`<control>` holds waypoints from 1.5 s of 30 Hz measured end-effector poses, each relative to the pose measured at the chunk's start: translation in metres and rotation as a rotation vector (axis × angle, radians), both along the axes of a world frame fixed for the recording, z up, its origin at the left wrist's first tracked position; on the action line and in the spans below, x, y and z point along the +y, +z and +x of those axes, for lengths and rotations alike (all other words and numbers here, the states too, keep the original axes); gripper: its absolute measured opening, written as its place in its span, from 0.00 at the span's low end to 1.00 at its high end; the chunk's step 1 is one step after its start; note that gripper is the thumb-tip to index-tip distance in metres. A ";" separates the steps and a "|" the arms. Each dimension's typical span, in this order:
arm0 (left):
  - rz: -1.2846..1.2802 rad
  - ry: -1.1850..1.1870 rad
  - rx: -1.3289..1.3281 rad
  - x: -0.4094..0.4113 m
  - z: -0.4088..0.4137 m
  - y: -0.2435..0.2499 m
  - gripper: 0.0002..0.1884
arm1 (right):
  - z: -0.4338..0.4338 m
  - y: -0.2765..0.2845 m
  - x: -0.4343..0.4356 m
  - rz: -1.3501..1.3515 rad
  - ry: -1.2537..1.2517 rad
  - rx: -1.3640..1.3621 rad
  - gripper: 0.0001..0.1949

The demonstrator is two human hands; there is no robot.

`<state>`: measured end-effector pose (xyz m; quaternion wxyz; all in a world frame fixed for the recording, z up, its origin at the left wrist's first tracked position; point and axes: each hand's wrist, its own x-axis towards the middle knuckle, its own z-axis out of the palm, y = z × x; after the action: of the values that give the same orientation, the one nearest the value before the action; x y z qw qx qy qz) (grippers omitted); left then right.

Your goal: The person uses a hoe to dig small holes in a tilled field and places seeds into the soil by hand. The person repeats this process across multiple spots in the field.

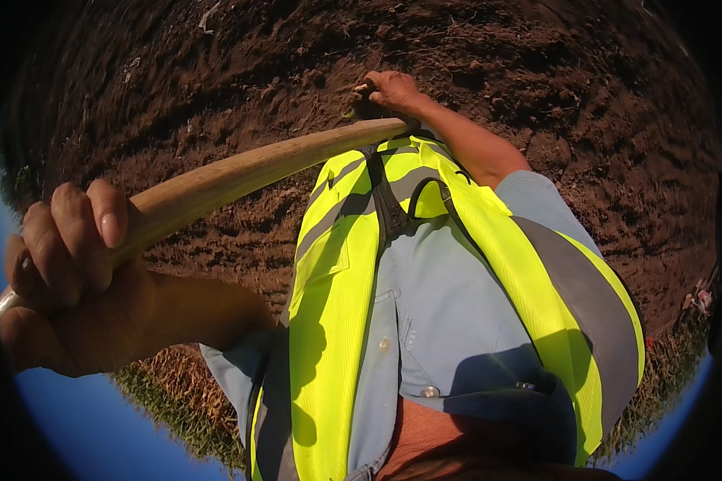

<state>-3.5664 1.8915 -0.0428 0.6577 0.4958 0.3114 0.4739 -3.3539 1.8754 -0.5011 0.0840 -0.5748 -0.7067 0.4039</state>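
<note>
My left hand (75, 264) is wrapped around a thick wooden handle (265, 159) at the left, close to the camera. The handle slants up and right across the front of my body, and its far end meets a dark part beside the hem of my yellow high-visibility vest (343, 300). What tool it belongs to is hidden. Beyond that end, my right hand (394, 91) reaches down over the brown soil (265, 66) with bent fingers. Something small and pale shows at its fingertips; whether it is held cannot be told. A small yellow-green thing (349, 113) lies just left of it.
Rough, clodded soil with furrows and thin dry roots or stalks spreads around me. Pale scraps (209, 18) lie at the upper left. Grassy plants (186, 409) edge the soil at the lower left and lower right. Black straps hang over my vest.
</note>
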 end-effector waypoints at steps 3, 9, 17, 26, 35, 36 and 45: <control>0.039 -0.099 0.018 -0.002 -0.001 0.013 0.23 | -0.005 -0.002 0.003 0.064 -0.128 0.012 0.15; 0.181 -0.124 -0.079 -0.003 0.001 0.006 0.24 | 0.010 0.002 0.033 -0.041 -0.378 0.175 0.14; 0.510 0.040 -0.003 -0.019 -0.024 0.000 0.15 | 0.044 0.068 0.056 -0.647 -0.823 1.341 0.07; 0.179 -0.016 -0.022 -0.001 0.013 -0.108 0.30 | 0.053 0.160 0.044 -0.490 -0.419 1.478 0.10; 0.208 0.049 0.398 0.007 0.090 -0.189 0.15 | 0.068 0.235 0.013 0.128 -0.189 1.077 0.08; 0.168 0.056 0.365 0.006 0.092 -0.190 0.15 | 0.069 0.237 0.009 0.132 -0.226 1.107 0.08; -0.277 -0.001 -0.120 -0.003 0.127 -0.201 0.13 | 0.077 0.228 -0.007 0.220 -0.242 1.342 0.10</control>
<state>-3.4394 1.8883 -0.2440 0.7375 0.3711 0.3337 0.4550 -3.2768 1.8681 -0.2732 0.6057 -0.2634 -0.4696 0.5858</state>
